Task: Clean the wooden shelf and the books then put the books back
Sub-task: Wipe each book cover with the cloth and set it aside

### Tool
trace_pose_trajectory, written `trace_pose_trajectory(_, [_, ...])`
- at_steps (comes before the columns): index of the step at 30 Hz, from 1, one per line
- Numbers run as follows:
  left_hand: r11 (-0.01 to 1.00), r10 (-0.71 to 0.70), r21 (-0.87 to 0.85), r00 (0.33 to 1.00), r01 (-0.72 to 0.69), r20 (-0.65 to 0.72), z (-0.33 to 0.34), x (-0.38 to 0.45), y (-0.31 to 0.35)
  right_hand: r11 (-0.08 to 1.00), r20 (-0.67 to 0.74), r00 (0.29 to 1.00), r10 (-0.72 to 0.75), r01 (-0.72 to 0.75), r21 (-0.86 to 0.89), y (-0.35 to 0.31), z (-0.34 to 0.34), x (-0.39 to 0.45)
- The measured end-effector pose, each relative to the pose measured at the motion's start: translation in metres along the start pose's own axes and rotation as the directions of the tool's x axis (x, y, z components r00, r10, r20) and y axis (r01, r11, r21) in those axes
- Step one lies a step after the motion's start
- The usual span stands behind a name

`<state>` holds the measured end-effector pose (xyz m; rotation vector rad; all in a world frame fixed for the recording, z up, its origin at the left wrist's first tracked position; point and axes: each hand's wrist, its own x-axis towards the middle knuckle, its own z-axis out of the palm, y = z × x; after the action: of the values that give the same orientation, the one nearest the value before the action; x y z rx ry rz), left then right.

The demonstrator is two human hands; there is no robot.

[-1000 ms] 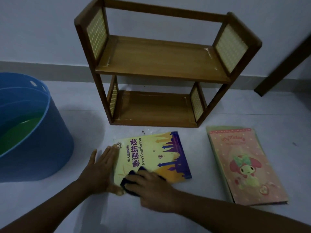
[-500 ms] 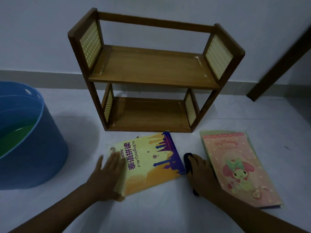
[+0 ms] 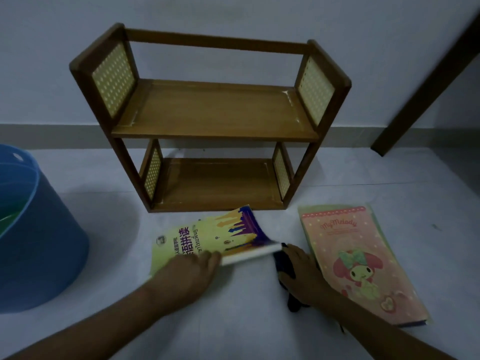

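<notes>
The empty two-tier wooden shelf (image 3: 215, 113) stands on the floor against the wall. In front of it a yellow and purple book (image 3: 223, 233) is tilted, its near edge raised so the white page edges show. My left hand (image 3: 192, 271) grips that near edge. My right hand (image 3: 302, 272) holds a dark cloth (image 3: 281, 262) down on the floor, in the gap between the yellow book and a pink cartoon book (image 3: 358, 255) that lies flat on a greenish one at the right.
A large blue tub (image 3: 41, 242) with something green inside stands at the left. A dark wooden post (image 3: 426, 79) leans along the wall at the right. The floor is pale and the light is dim.
My right hand slid the cloth off the yellow book onto the floor to its right. My left hand moved from the book's left side to its near edge and raised it.
</notes>
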<state>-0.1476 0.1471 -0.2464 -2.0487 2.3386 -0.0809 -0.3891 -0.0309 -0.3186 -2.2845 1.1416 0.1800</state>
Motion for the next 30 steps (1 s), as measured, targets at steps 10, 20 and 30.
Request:
trace_pose_trajectory(10, [0.497,-0.316,-0.843,0.948,0.205,0.045,-0.108,-0.015,-0.048,0.061,0.207,0.96,-0.187,-0.199,0.978,-0.077,-0.042,-0.031])
trace_pose_trajectory(20, [0.439,-0.422,-0.671,0.797,0.597,0.432,0.013,-0.012,-0.06,0.13,0.445,0.885,0.133,-0.461,0.878,-0.097,0.01,-0.025])
trace_pose_trajectory(30, [0.749,-0.225,-0.458,0.834,0.479,0.504,0.047,-0.032,-0.071,0.968,-0.033,0.999,-0.02,0.028,0.248,-0.072,-0.003,-0.022])
